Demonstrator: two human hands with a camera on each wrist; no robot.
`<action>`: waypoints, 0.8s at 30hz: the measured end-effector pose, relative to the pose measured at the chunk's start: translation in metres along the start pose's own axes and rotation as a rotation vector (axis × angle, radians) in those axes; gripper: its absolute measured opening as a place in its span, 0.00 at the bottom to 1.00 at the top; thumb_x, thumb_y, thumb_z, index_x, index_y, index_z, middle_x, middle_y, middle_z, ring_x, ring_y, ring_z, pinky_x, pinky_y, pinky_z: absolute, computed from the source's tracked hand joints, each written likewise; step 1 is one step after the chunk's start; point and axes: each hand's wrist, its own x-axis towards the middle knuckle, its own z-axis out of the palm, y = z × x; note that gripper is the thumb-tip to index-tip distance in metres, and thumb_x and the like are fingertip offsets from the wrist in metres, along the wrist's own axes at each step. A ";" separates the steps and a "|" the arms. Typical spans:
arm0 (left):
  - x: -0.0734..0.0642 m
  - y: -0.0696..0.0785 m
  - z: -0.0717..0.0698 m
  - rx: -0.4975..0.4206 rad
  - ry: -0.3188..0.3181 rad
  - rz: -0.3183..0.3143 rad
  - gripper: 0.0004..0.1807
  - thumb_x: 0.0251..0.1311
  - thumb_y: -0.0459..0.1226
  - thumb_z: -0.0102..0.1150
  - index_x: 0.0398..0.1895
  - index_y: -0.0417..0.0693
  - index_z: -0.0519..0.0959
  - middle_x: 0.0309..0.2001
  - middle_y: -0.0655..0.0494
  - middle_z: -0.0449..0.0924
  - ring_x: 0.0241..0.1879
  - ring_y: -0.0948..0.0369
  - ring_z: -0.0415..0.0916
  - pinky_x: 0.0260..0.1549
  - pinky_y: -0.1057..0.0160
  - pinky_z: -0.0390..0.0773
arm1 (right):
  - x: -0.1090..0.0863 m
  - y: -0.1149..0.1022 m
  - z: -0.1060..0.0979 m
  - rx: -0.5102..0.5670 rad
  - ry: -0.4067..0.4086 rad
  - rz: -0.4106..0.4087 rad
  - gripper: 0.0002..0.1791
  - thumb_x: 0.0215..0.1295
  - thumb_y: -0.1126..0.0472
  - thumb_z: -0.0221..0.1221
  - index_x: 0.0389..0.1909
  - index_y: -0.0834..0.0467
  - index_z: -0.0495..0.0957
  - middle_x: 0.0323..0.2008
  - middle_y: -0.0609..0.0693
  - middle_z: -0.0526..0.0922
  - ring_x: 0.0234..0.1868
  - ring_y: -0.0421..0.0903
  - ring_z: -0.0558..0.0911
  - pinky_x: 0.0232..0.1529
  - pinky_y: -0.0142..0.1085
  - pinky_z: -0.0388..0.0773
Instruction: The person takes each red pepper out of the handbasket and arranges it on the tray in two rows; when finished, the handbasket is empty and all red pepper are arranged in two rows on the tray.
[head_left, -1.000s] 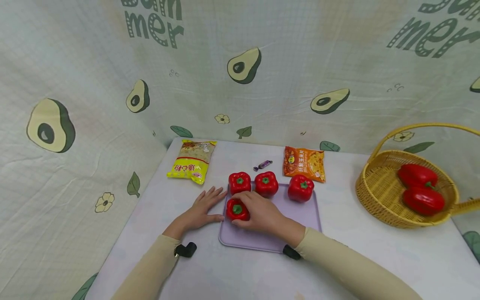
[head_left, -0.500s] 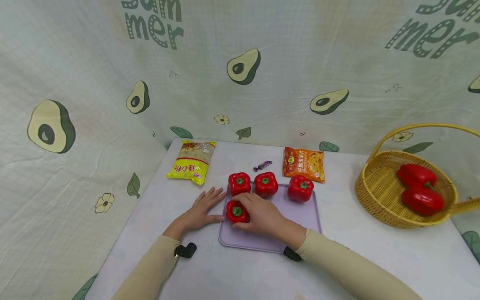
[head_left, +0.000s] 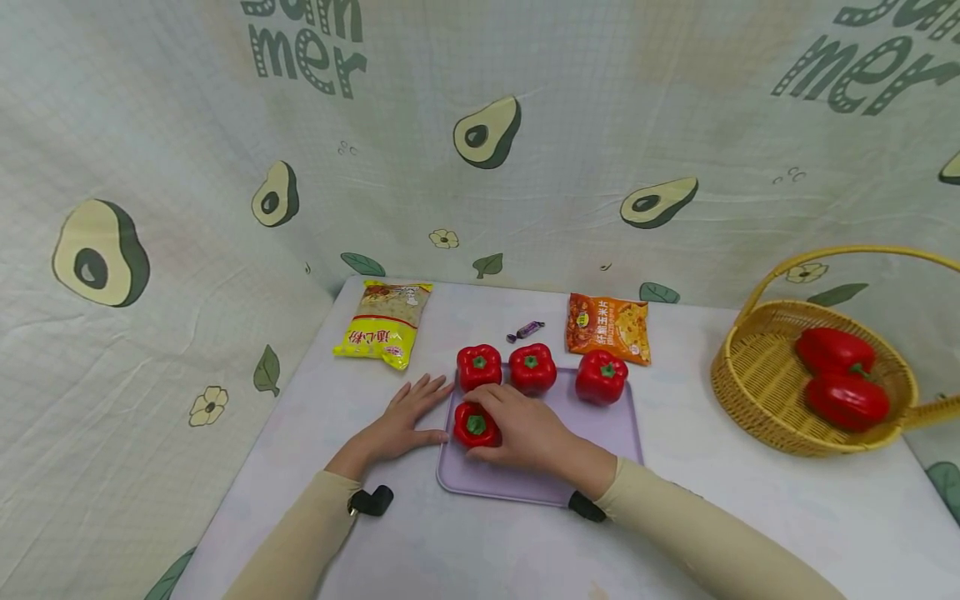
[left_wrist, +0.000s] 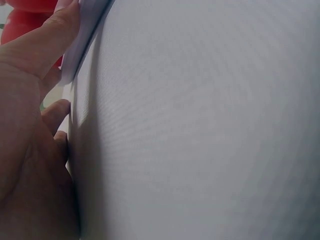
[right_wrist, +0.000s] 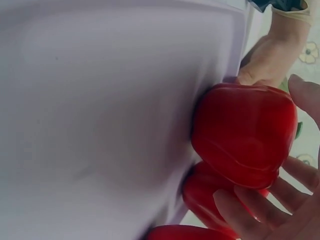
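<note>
Four-lobed red bell peppers stand on a lilac tray (head_left: pixel 570 467). My right hand (head_left: pixel 525 429) curves round the near-left red bell pepper (head_left: pixel 475 425), thumb on the near side and fingers on the far side. In the right wrist view that pepper sits upright on the tray, stem away from the tray floor. Behind it are a second red pepper (head_left: pixel 479 367), a third red pepper (head_left: pixel 532 368) and, farther right, another red pepper (head_left: pixel 602 377). My left hand (head_left: pixel 401 423) lies with spread fingers on the table, its thumb and fingertips touching the tray's left edge.
A yellow wicker basket (head_left: pixel 757 417) at the right holds two red peppers (head_left: pixel 847 400). Along the back lie a yellow food packet (head_left: pixel 385 323), a purple wrapped candy (head_left: pixel 526 331) and an orange snack packet (head_left: pixel 608 327). A printed cloth (head_left: pixel 555 217) hangs behind the table.
The pepper in my right hand and the hand itself have shifted very slightly toward me. My left hand and the other things stay where they were.
</note>
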 end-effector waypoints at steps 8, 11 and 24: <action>0.000 0.001 0.000 0.002 0.004 -0.003 0.48 0.62 0.57 0.65 0.82 0.64 0.53 0.82 0.57 0.45 0.81 0.51 0.31 0.76 0.42 0.28 | -0.004 0.001 -0.006 -0.005 0.006 -0.009 0.44 0.53 0.41 0.74 0.70 0.49 0.70 0.65 0.47 0.75 0.64 0.45 0.74 0.53 0.44 0.83; 0.000 0.001 0.000 0.000 0.004 -0.006 0.48 0.62 0.57 0.66 0.82 0.65 0.53 0.82 0.57 0.45 0.81 0.51 0.31 0.76 0.41 0.28 | -0.006 0.002 -0.009 0.008 0.012 -0.002 0.42 0.53 0.41 0.74 0.69 0.48 0.70 0.64 0.46 0.76 0.63 0.44 0.75 0.52 0.44 0.84; 0.001 0.001 0.001 -0.001 -0.001 -0.011 0.48 0.62 0.56 0.66 0.82 0.65 0.53 0.82 0.57 0.45 0.81 0.51 0.31 0.76 0.41 0.28 | -0.022 0.012 -0.024 0.035 0.059 0.019 0.39 0.56 0.43 0.73 0.68 0.48 0.73 0.64 0.44 0.77 0.64 0.44 0.75 0.54 0.43 0.83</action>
